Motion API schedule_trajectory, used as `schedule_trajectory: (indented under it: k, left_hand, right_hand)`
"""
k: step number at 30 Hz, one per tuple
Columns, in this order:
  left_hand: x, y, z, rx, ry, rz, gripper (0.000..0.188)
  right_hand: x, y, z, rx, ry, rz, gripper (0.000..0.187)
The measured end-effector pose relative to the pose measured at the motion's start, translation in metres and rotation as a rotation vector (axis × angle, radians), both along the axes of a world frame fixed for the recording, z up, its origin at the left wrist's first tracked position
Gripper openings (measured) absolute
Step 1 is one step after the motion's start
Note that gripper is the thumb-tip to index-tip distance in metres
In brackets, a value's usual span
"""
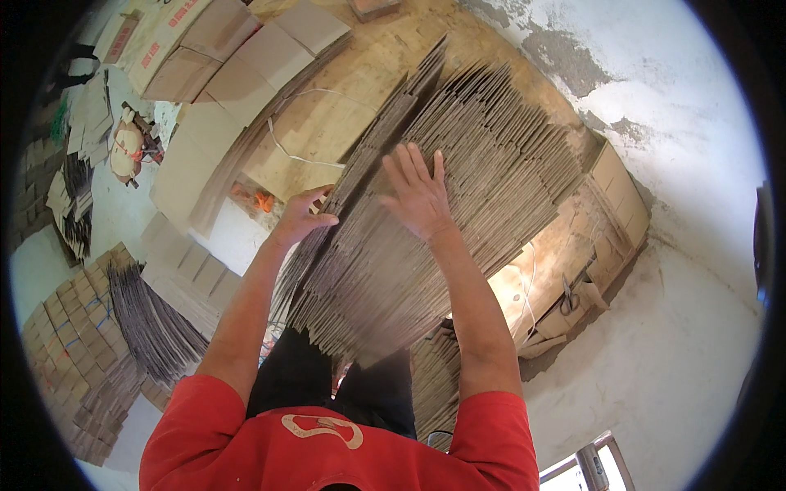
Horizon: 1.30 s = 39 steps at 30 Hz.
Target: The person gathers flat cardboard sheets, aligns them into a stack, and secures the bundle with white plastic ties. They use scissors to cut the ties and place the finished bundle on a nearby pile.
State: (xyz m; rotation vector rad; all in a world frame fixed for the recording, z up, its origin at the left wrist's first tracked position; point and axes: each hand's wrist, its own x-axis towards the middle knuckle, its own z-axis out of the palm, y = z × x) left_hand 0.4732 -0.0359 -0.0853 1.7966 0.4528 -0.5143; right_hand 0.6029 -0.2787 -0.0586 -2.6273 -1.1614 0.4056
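A wide row of flattened cardboard sheets (491, 147) stands on edge in front of me, its upper edges fanned out. A narrow gap parts a thin bundle of cardboard sheets (372, 143) from the row's left side. My left hand (304, 219) grips that bundle from its outer side, thumb over the top edges and fingers partly hidden behind it. My right hand (419, 195) lies palm down on the edges of the main row, just right of the gap, fingers stretched and holding nothing.
Beneath the sheets is a wooden table (327, 123) with a loose white cord (282, 147). Scissors (568, 296) lie on cardboard at the right. Cardboard boxes (237, 74) stand at the upper left, and more stacked cardboard (82, 327) at the lower left. A white wall (679, 106) bounds the right.
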Motion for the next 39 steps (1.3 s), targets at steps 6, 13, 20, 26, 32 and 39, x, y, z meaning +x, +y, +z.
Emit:
schedule_trajectory:
  k: [6,13,20,26,32,39]
  left_hand:
    - [-0.002,0.011,0.006,0.283,-0.098,-0.017,0.083]
    - [0.016,-0.009,0.022,0.509,-0.131,-0.088,0.076]
    - [0.048,-0.039,0.017,0.341,-0.23,-0.304,0.068]
    - [0.055,-0.024,-0.001,0.086,-0.083,-0.24,0.07]
    - [0.063,-0.003,-0.007,0.049,-0.157,-0.156,0.07]
    - [0.064,0.026,-0.011,0.159,-0.33,0.04,0.068]
  right_hand:
    - [0.0,-0.003,-0.003,0.017,0.01,0.002,0.07]
    - [0.0,-0.003,-0.003,0.045,-0.086,0.024,0.065]
    - [0.0,-0.007,-0.006,0.201,0.043,-0.081,0.075]
    - [-0.002,-0.008,0.0,0.183,0.04,-0.119,0.075]
    - [-0.002,0.002,-0.009,-0.077,-0.08,-0.064,0.07]
    - [-0.002,0.006,-0.006,-0.121,-0.102,-0.063,0.069]
